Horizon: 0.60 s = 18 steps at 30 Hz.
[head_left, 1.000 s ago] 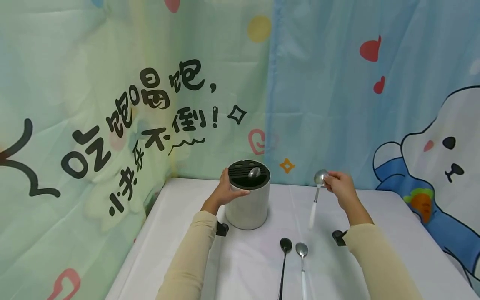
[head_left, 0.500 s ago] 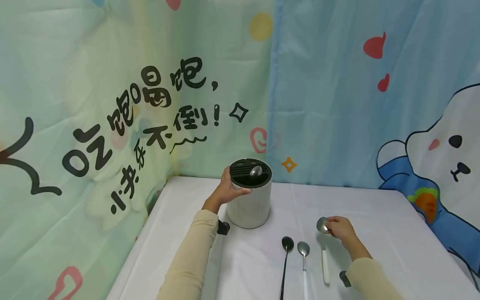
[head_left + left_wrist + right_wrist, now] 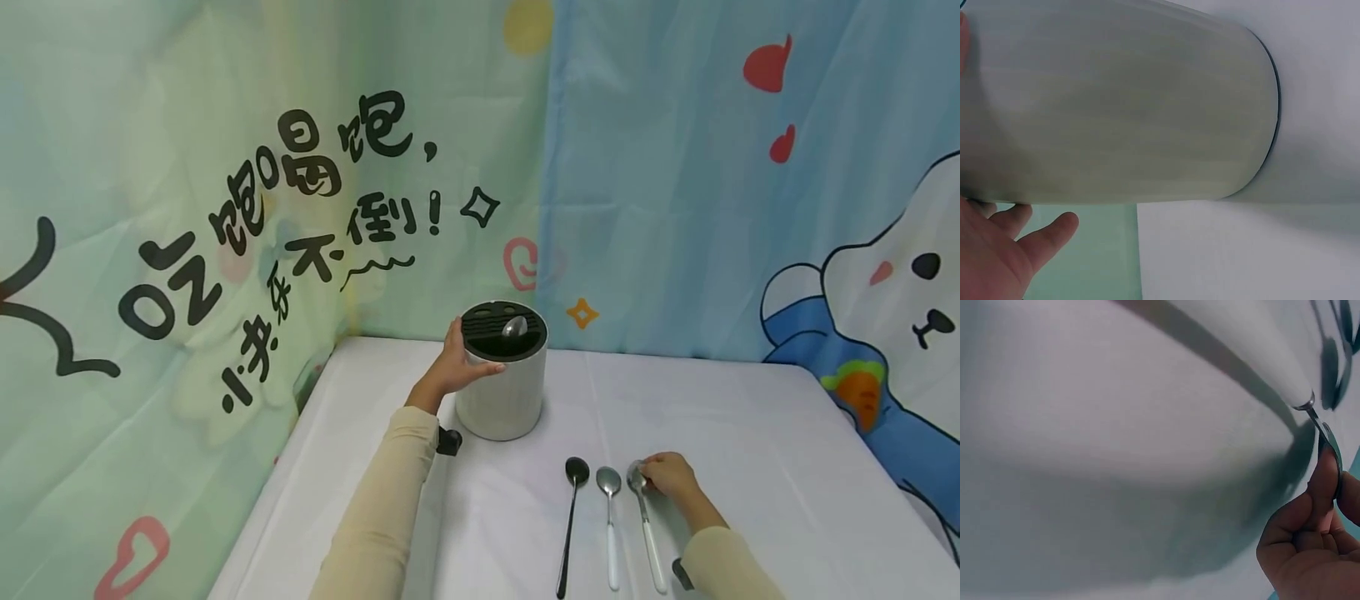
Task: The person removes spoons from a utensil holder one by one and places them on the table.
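Note:
A white cylindrical utensil holder [image 3: 501, 407] with a black slotted top stands near the back of the table. My left hand [image 3: 454, 367] grips its left side near the rim, thumb across the front, fingers behind. A silver spoon head [image 3: 515, 327] shows in the top. At right, my right hand [image 3: 671, 477] pinches the bowl of a spoon with a white handle [image 3: 651, 546], close over the table. In the right wrist view, thumb and index finger hold this spoon [image 3: 1254, 347] by its bowl, partly hidden by the fingers.
To the left of the held spoon lie a black long-handled spoon [image 3: 571, 525] and a silver spoon with a white handle [image 3: 611, 537], roughly side by side. A white cloth covers the table [image 3: 787, 467]. Printed curtains [image 3: 660, 208] hang behind and at left.
My right hand has brought the white-handled spoon down and toward me, from upright above the table to beside the other two spoons. The left hand stays on the utensil holder.

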Motion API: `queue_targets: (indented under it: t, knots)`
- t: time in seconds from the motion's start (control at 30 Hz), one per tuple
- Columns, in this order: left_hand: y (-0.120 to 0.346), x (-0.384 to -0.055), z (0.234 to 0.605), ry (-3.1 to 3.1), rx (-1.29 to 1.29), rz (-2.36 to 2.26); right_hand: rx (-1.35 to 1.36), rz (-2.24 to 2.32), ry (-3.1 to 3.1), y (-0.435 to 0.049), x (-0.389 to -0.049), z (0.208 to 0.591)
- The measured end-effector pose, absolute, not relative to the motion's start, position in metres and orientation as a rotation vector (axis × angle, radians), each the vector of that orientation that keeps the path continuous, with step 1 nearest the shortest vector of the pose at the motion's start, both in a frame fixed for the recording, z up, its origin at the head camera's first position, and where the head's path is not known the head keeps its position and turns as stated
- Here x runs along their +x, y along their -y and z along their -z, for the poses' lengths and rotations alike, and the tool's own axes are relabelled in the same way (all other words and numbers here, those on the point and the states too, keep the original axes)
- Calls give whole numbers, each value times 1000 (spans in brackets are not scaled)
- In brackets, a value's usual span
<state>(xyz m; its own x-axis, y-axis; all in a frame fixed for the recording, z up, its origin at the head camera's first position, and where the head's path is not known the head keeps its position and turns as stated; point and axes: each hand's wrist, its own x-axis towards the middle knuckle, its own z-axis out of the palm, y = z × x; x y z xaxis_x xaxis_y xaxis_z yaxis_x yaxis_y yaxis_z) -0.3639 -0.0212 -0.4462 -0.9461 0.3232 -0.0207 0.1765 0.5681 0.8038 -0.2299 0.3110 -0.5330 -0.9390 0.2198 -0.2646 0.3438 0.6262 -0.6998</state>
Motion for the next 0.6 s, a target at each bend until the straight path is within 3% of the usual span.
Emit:
queue_targets:
  t: [0.6]
  knots:
    - [21, -364, 444, -2629, 418, -1315, 498, 1105, -2727, -314, -225, 541]
